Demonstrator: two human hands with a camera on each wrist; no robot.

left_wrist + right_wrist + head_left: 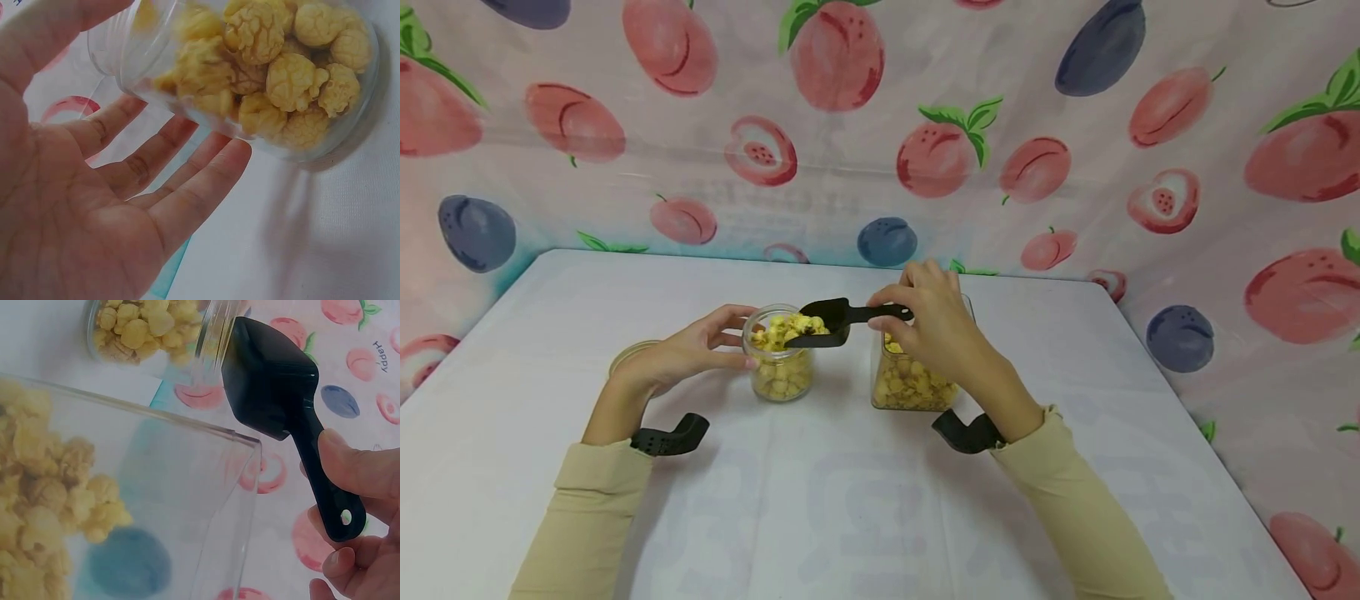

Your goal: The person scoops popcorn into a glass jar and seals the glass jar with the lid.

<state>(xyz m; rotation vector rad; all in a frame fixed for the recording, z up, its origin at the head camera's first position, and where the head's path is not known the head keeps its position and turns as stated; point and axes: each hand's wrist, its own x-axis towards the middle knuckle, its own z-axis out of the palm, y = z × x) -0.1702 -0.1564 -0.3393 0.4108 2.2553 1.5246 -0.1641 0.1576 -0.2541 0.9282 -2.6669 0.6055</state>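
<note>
A round glass jar (782, 379) filled with yellow popcorn (294, 81) stands on the table. My left hand (688, 354) holds it from the left, thumb on one side and fingertips against the glass on the other. In my right hand (936, 321), thumb and fingers pinch the handle of a black scoop (269, 381). The scoop's tilted mouth lies over the jar's rim, with popcorn at its lip. Below the right hand stands a clear square container (917, 400) with more popcorn inside, partly hidden by that hand.
A round lid (625, 354) lies behind the left wrist, mostly covered. Both wrists wear black mounts. The white table (850, 517) meets a fruit-printed cloth (835, 192) along the back and right.
</note>
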